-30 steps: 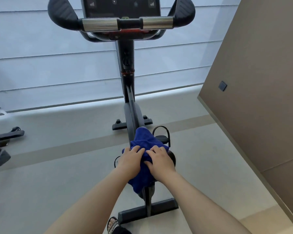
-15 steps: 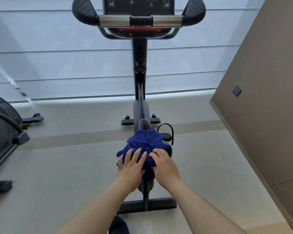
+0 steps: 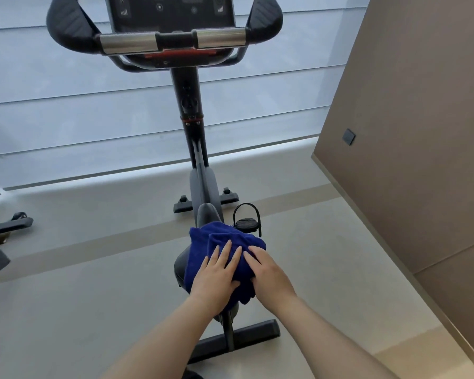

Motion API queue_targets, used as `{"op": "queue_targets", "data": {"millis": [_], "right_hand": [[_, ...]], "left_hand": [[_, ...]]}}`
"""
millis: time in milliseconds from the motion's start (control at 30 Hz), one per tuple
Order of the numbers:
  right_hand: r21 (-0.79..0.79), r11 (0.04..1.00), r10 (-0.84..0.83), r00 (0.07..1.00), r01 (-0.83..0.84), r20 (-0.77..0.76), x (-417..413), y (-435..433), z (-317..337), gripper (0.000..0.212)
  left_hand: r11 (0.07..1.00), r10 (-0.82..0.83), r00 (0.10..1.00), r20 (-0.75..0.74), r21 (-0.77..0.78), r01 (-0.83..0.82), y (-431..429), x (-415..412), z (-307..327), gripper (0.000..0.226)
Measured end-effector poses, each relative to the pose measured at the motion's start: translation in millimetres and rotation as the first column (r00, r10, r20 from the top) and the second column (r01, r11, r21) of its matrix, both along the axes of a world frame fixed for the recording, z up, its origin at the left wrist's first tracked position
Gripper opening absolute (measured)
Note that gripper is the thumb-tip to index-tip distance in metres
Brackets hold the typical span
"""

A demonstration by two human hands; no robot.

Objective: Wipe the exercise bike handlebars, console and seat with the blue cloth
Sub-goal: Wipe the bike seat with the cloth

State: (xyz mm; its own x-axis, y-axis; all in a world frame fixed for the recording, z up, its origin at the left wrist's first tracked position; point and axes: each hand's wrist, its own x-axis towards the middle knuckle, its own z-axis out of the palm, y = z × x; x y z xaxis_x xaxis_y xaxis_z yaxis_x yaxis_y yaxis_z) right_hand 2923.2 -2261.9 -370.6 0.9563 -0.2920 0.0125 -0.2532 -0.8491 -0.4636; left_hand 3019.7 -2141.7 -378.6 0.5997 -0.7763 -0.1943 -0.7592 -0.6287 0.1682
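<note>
The blue cloth [image 3: 219, 242] lies bunched over the black seat [image 3: 180, 265] of the exercise bike, hiding most of it. My left hand [image 3: 216, 274] presses flat on the cloth with fingers spread. Beside it, my right hand [image 3: 268, 274] also rests on the cloth, fingers curled over its right edge. The handlebars [image 3: 173, 41], black grips with chrome sensor bars, and the dark console [image 3: 170, 12] stand at the top of the view, far from both hands.
A pedal [image 3: 246, 221] sticks out right of the seat. The bike's rear foot bar [image 3: 257, 333] lies on the grey floor below. A brown wall [image 3: 408, 132] rises to the right. Another machine's parts [image 3: 0, 228] sit at the left edge. Window blinds are behind.
Both hands have stayed on the cloth over the seat. The cloth has shifted and spread, and my left fingers have opened flatter. The view has swung, bringing the console lower into frame.
</note>
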Motion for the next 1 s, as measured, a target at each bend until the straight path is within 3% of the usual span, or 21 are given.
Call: {"op": "queue_targets", "data": {"millis": [267,467,733,867,1000], "right_hand": [[0.014,0.998,0.067,0.997,-0.067,-0.028,8,-20,-4,0.062],[0.095,0.995,0.035,0.995,-0.026,-0.098,19,-32,6,0.065],[0.119,0.978,-0.17,0.985,0.169,0.003,10,-5,7,0.041],[0.098,0.987,-0.136,0.989,0.13,0.056,10,-3,16,0.033],[0.083,0.994,-0.08,0.989,0.07,0.124,27,14,21,0.036]], "left_hand": [[0.99,-0.139,0.99,-0.03,0.027,0.14,-3,23,-1,0.074],[0.977,-0.199,0.975,-0.098,0.053,0.205,-10,36,8,0.074],[0.985,-0.126,0.99,-0.061,-0.128,0.117,-2,21,9,0.059],[0.956,-0.107,0.99,-0.094,-0.282,0.076,3,23,14,0.04],[0.95,-0.106,0.993,-0.058,-0.299,0.084,13,38,22,0.036]]}}
